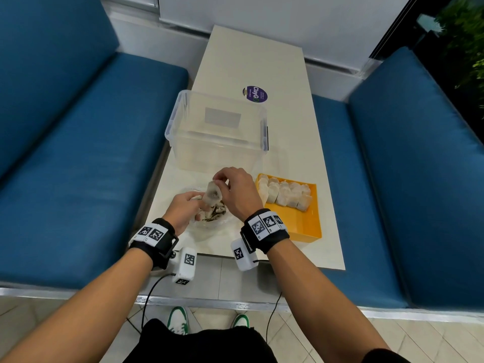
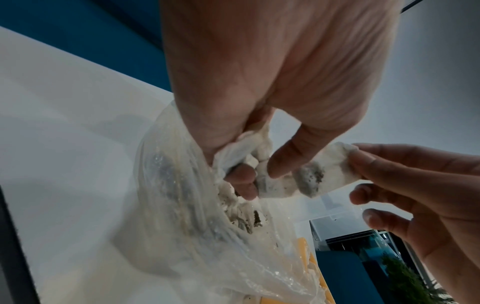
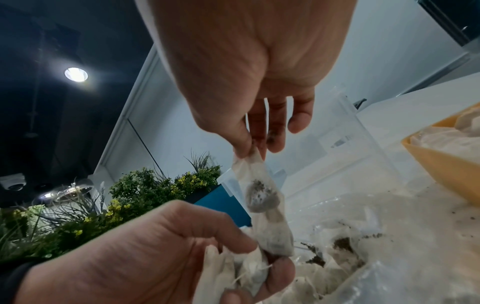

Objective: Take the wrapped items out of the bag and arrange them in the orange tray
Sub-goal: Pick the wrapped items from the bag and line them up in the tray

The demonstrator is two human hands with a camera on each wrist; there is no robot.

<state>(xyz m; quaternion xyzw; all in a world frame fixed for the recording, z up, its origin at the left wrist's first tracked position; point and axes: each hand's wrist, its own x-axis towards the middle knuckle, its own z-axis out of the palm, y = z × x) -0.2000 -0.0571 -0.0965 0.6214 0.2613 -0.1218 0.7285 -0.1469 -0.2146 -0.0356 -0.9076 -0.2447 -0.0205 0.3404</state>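
Note:
A clear plastic bag (image 1: 209, 225) with dark crumbs lies on the table near its front edge. My left hand (image 1: 195, 203) hovers over the bag's mouth and grips a bunch of white wrapped items (image 2: 244, 148). My right hand (image 1: 221, 182) pinches the top corner of one wrapped item (image 1: 213, 194), a white pouch with a dark stain (image 3: 261, 193), and holds it just above the left hand. Its lower end touches the left fingers (image 2: 285, 160). The orange tray (image 1: 305, 227) sits to the right, with several wrapped items (image 1: 285, 195) in rows at its far end.
A clear plastic storage box (image 1: 217, 132) stands right behind the hands. A round purple sticker (image 1: 255, 94) lies further back on the cream table (image 1: 293, 142). Blue benches flank the table on both sides. Loose dark crumbs (image 3: 317, 260) lie in the bag.

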